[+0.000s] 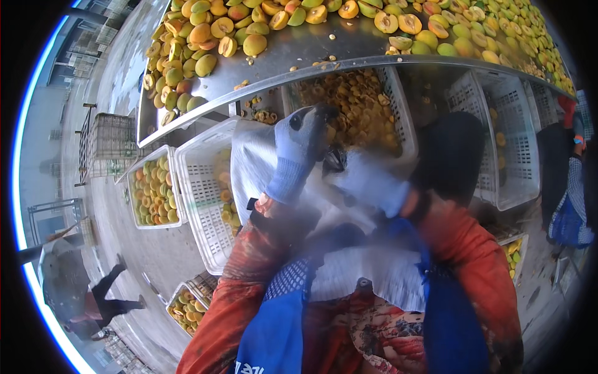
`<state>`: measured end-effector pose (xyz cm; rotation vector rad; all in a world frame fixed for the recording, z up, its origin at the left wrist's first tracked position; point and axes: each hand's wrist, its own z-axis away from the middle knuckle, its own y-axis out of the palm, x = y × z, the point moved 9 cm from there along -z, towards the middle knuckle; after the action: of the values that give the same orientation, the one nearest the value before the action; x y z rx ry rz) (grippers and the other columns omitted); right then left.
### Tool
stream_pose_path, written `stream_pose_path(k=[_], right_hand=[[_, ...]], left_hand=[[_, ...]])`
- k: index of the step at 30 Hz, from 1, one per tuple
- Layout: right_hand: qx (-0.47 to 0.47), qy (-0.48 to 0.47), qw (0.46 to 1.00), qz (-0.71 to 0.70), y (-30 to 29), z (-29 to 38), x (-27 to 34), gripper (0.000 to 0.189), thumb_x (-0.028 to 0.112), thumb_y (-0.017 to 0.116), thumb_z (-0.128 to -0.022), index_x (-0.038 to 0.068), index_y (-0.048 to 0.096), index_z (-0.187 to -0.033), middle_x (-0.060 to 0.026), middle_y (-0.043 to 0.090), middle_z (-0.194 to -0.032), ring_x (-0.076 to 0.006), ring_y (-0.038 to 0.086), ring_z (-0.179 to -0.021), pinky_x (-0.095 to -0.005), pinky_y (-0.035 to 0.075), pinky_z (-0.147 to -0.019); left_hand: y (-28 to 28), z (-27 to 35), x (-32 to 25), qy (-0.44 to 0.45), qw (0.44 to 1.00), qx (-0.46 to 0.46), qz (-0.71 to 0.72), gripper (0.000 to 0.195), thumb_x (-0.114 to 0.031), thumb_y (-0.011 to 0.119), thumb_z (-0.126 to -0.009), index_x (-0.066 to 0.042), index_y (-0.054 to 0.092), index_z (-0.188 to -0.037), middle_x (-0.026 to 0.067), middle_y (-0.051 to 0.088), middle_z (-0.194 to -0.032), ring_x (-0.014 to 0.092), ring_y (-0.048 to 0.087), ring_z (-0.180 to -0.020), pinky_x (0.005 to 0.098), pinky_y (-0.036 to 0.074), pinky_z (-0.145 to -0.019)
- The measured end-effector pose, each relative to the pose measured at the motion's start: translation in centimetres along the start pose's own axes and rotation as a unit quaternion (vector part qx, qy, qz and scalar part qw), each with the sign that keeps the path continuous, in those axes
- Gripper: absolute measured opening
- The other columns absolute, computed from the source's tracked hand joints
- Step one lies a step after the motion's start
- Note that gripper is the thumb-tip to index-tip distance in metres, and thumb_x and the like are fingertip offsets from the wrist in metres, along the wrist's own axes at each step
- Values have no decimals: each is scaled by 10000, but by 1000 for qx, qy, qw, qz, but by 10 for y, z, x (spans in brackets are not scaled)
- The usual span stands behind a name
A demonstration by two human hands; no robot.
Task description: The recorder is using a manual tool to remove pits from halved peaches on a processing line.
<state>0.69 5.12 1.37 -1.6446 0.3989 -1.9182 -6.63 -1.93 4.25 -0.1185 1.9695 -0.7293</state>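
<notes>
My left hand (299, 135), in a pale knit glove with dark fingertips, is raised over my lap with its fingers curled. My right hand (369, 180), in a similar glove, is close below and to its right, blurred. Whether either hand holds something is hidden by the dark fingers and the blur. Under my hands a whitish apron or sheet (252, 159) covers my knees. Just beyond them stands a plastic crate (402, 112) full of orange-brown fruit pieces (359, 107). Above it runs a metal table (289, 46) with halved and whole apricot-like fruit (201, 35).
The table's raised metal rim (261, 84) crosses before me. White crates stand left (201, 187) and right (514, 140). Fruit-filled crates (154, 191) sit on the floor at left. A person (567, 201) is at far right; another person (110, 299) is at left by an umbrella (63, 271).
</notes>
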Motion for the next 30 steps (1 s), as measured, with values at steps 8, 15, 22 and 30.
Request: stream_pose_path(k=[8,15,22,30], right_hand=[[71,32,955,-287,0,-14,-1,233,237,645,-719,42,601,-838,-26,568,-687,-107,512,-598,-248,405,-529],[87,-218,965,-112,-16,-6,28,194,81,599,-681,29,560,-864,-54,518,-727,-133,508,-677,-237,413,-584],[38,-90,936,-337,-7,-12,3,416,91,561,-720,52,454,-1120,-120,495,-932,-230,488,-899,-302,405,-765],[112,-146,964,-192,-14,-12,13,229,128,590,-726,59,539,-939,-44,526,-798,-132,494,-668,-257,412,-582]], left_hand=[[1,-4,27,-202,960,-45,191,212,-141,532,-781,-3,580,-935,83,606,-795,114,556,-626,236,454,-558],[-10,-7,2,-156,975,-88,134,222,-167,562,-797,29,601,-894,96,619,-702,113,576,-619,239,453,-582],[-4,-17,-6,-100,994,-33,-34,237,-205,613,-738,-53,622,-920,135,620,-812,261,612,-761,296,468,-671],[14,-30,-19,59,986,49,-150,181,-276,564,-714,-98,596,-733,117,579,-677,316,562,-657,394,448,-590]])
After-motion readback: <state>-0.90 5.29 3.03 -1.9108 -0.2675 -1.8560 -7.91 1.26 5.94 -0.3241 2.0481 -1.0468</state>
